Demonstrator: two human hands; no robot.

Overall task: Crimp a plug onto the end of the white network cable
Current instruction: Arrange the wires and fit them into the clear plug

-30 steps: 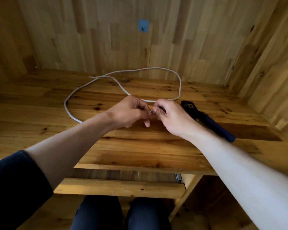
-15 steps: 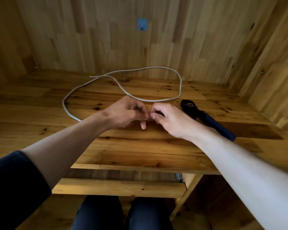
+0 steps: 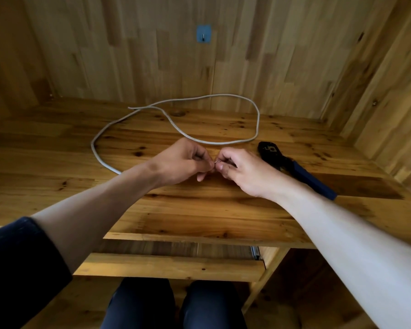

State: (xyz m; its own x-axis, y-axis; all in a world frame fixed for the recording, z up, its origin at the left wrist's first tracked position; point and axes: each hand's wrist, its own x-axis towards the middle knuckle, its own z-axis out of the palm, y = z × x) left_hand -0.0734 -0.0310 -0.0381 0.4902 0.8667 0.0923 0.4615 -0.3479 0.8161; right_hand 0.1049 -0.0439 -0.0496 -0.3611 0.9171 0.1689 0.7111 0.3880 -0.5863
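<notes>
The white network cable (image 3: 256, 119) lies in a loose loop on the wooden desk (image 3: 199, 214), one free end at the back left. Its near end runs under my left forearm into my left hand (image 3: 183, 162), which pinches it with curled fingers. My right hand (image 3: 242, 172) is fingertip to fingertip with the left and pinches a small clear plug (image 3: 217, 161), of which only a glint shows between the thumbs. Whether the cable tip sits inside the plug is hidden by my fingers.
A crimping tool (image 3: 294, 168) with a black head and blue handles lies on the desk just right of my right hand. Wooden walls close the desk at the back and right. A blue hook (image 3: 203, 34) hangs on the back wall. My knees show below.
Both hands stay together over the desk middle, shifting slightly. The fingertips closed together half a second ago and have drawn a little apart, so the plug's glint shows between them.
</notes>
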